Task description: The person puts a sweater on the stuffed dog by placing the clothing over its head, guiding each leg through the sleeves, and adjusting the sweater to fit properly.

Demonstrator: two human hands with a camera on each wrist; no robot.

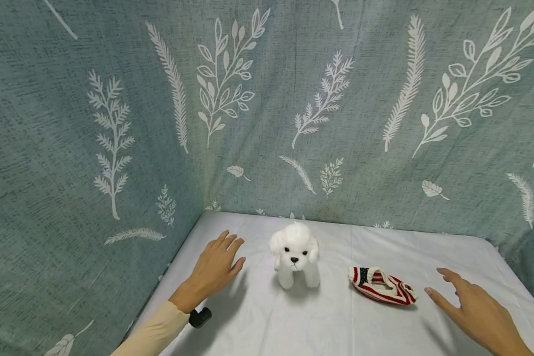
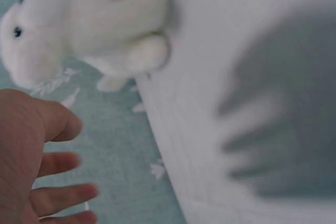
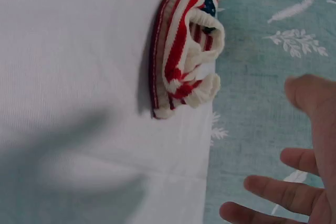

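A white plush dog point(image 1: 295, 257) stands upright on the white-covered table, facing the head camera. To its right lies a small knitted garment point(image 1: 384, 287) with red and white stripes and a dark blue patch; the right wrist view shows the garment point(image 3: 184, 51) with its cream-edged opening. My left hand point(image 1: 218, 264) hovers left of the dog, fingers extended, holding nothing; in the left wrist view the dog point(image 2: 115, 24) is apart from the fingers. Right of the garment, my right hand point(image 1: 478, 306) is held with fingers spread and touches nothing.
A white cloth point(image 1: 329, 326) covers the table. Blue-green curtains point(image 1: 258, 188) with white leaf prints rise behind it and along the left side. A black object point(image 1: 200, 317) is at the left wrist, below a cream sleeve point(image 1: 153, 329).
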